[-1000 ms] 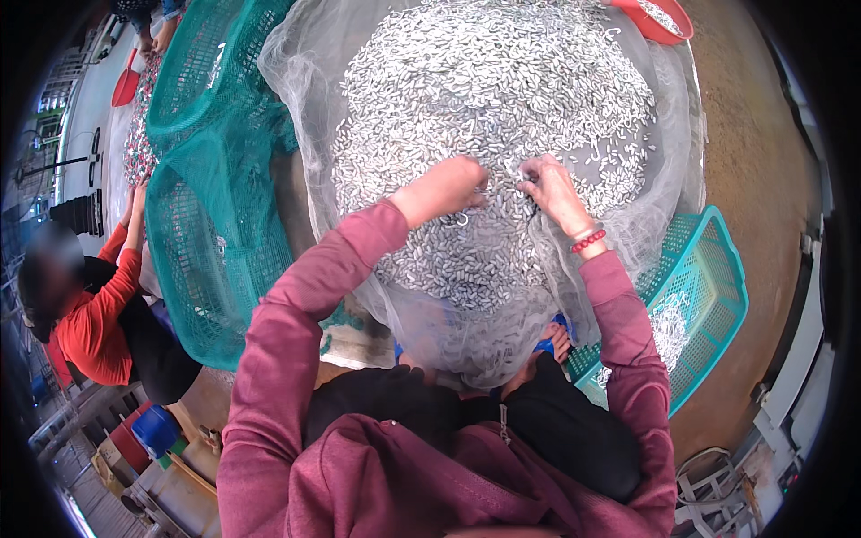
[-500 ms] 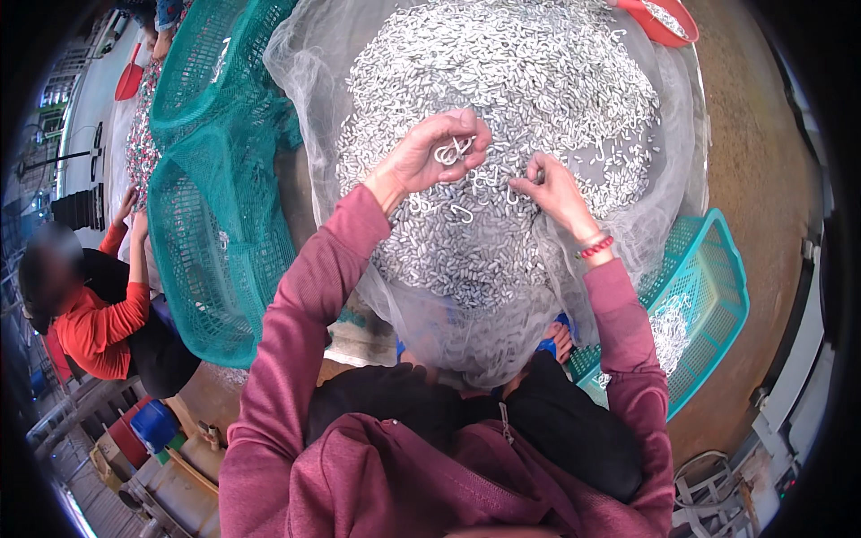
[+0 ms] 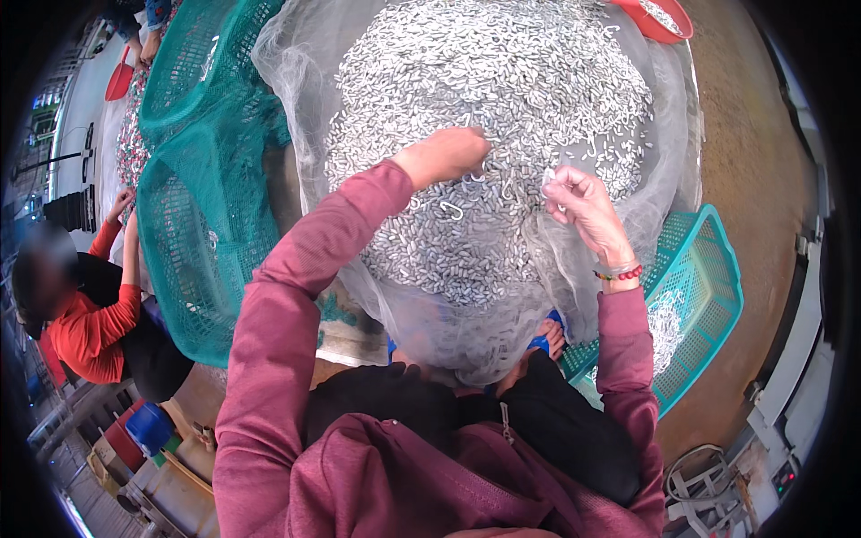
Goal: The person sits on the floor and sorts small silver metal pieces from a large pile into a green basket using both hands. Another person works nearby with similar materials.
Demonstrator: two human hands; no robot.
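A broad heap of small pale-grey, capsule-shaped pieces (image 3: 448, 251) lies on white mesh netting (image 3: 435, 336) in front of me. White hook-shaped pieces (image 3: 451, 210) are scattered among them. My left hand (image 3: 447, 154) is closed over the middle of the heap, its fingers turned down; whatever it holds is hidden beneath. To its right, above the heap's edge, my right hand (image 3: 581, 204) pinches a small white piece (image 3: 549, 176) between thumb and fingers; its exact shape is unclear.
At right stands a green basket (image 3: 717, 309) containing white hook-shaped pieces (image 3: 664, 334). A red scoop (image 3: 659, 31) lies at the far right of the heap. Green netted baskets (image 3: 193, 260) stand at left. Beyond them a person in a red sleeve (image 3: 112, 327) works at another pile.
My left hand has turned over, from palm up with white hook-shaped pieces showing to fingers down at the heap. My right hand has shifted right and nearer, lifting a small white piece.
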